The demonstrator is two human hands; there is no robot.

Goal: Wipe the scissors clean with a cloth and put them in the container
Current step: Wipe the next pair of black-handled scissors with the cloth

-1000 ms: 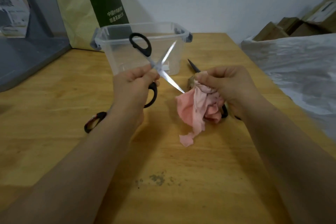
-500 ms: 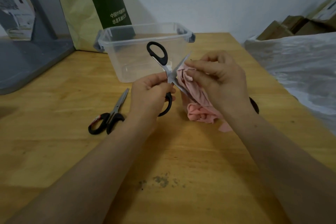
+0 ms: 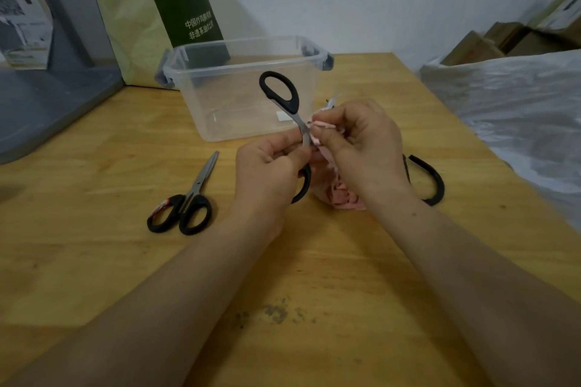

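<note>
My left hand (image 3: 270, 166) grips an opened pair of black-handled scissors (image 3: 280, 93) near the pivot, one handle loop raised in front of the container. My right hand (image 3: 364, 148) pinches a pink cloth (image 3: 342, 195) around one blade, whose tip pokes out above my fingers. The clear plastic container (image 3: 220, 56) stands just behind, with nothing visible inside. A second pair of scissors (image 3: 188, 201) lies closed on the wooden table (image 3: 94, 245) to the left. Black handles of another pair (image 3: 435, 181) show behind my right wrist.
A yellow-green paper bag (image 3: 135, 16) leans on the wall behind the container. A grey shelf (image 3: 47, 104) lies at the left. Crinkled plastic sheeting (image 3: 518, 110) and cardboard boxes (image 3: 503, 38) border the table's right edge.
The right hand brought the cloth up from the table onto a scissor blade and slid down toward the pivot. Both hands shifted right. The second scissors on the left came into full view.
</note>
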